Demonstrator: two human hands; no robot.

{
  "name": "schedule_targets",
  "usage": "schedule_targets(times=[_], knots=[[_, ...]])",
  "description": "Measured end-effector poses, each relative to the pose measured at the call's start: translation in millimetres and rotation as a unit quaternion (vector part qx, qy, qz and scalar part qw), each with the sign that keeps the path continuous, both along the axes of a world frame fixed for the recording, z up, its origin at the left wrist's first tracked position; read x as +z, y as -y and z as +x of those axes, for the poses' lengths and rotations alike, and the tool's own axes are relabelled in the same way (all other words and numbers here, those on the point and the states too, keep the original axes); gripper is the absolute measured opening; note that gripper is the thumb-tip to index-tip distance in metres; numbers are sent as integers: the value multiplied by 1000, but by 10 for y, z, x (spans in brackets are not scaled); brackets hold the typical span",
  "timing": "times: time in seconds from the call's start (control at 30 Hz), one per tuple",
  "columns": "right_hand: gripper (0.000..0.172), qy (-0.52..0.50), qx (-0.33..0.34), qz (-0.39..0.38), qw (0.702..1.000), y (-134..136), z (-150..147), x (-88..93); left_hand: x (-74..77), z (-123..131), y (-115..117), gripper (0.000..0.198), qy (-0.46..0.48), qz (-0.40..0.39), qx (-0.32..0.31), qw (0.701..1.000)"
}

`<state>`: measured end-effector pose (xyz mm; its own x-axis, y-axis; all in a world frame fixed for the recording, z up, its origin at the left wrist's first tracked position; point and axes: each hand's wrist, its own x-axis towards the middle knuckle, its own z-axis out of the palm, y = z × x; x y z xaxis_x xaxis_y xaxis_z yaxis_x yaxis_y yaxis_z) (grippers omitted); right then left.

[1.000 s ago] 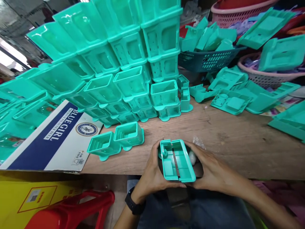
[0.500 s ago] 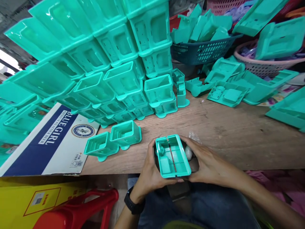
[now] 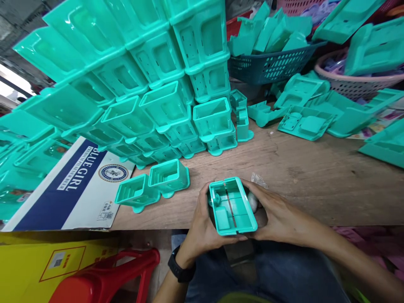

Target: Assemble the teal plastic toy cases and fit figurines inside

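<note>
Between my two hands is a green plastic box (image 3: 243, 210), its open top facing me. A narrow gap runs down its middle where two halves meet. My left hand (image 3: 202, 219) is wrapped round the left half, with a black band on the wrist. Round the right half is my right hand (image 3: 274, 212), its fingers partly hidden behind the box wall. A pale rounded thing shows between the right palm and the box; I cannot make out what it is. Left of my hands, two similar green boxes (image 3: 168, 176) stand side by side on the wooden table (image 3: 303, 181).
Stacked green boxes (image 3: 158, 63) rise at the back left, beside a Blue Girl carton (image 3: 69, 189). Loose green halves (image 3: 306, 122) lie at the right, before a dark basket (image 3: 271, 65) and a pink basket (image 3: 353, 86). A red stool (image 3: 104, 277) stands below the table edge.
Both hands keep hold of the box, and the gap between its halves looks about the same. The whole view has shifted slightly, with things appearing a little further right.
</note>
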<state>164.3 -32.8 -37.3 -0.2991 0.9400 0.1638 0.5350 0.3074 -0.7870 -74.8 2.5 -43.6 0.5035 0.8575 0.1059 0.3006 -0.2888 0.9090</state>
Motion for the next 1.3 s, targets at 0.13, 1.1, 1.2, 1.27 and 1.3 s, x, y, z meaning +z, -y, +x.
schedule_targets(times=[0.13,1.1,1.2,1.27,1.3], knots=[[111,11,2,-17,1000,1,32,-13,-9,24,7,129,6,2,8,1000],[125,-4,104,65,992,-115,11,132,15,5,-80,125,-16,64,-5,998],[116,-15,103,28,994,-121,-38,235,28,5,-80,122,-29,76,-12,997],[115,-7,96,6,995,-120,-32,268,18,11,-62,126,-19,70,1,997],[117,3,93,-4,996,-116,-18,268,11,14,-51,129,-11,65,8,998]])
